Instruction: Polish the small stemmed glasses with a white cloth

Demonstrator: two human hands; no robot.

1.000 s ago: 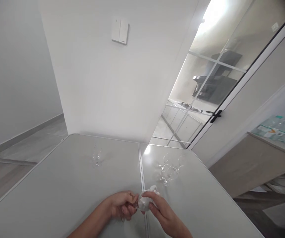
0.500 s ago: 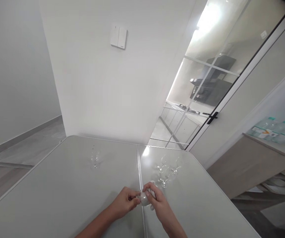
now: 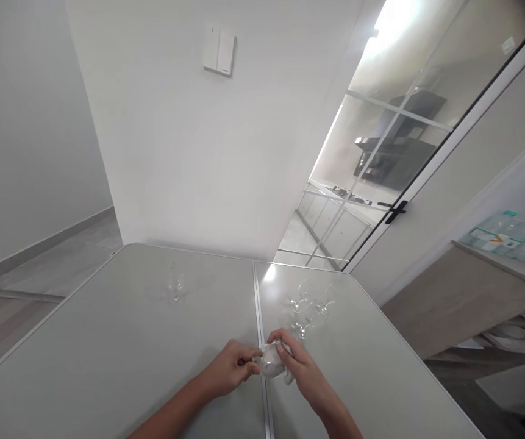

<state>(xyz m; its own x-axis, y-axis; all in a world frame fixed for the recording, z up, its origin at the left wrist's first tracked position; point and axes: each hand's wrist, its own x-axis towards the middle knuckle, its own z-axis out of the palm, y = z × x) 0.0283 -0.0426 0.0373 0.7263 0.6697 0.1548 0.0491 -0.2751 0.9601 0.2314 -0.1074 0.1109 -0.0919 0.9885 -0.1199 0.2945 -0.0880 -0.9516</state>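
A small clear stemmed glass [image 3: 271,361] lies tilted on its side between my two hands, low over the table's seam. My left hand [image 3: 235,369] is closed in a pinch at its stem end, and the foot is mostly hidden by the fingers. At the bowl, my right hand [image 3: 296,360] is closed with a white cloth [image 3: 289,377] bunched in it. Part of the cloth hangs below the fingers; whitish material also shows through the bowl. Just beyond my right hand, several clear stemmed glasses [image 3: 302,330] lie or stand in a group.
One more clear glass [image 3: 176,295] is on the left half of the pale table [image 3: 120,341]. A metal seam [image 3: 258,305] divides the tabletop. Behind it rises a white wall [image 3: 189,152]. To the right are a glazed door [image 3: 335,201] and a shelf unit [image 3: 486,286] bearing bottles [image 3: 509,231].
My right hand and the cloth have shifted slightly right, and more of the bowl shows. The left hand keeps its pinch. The camera view has tilted a little.
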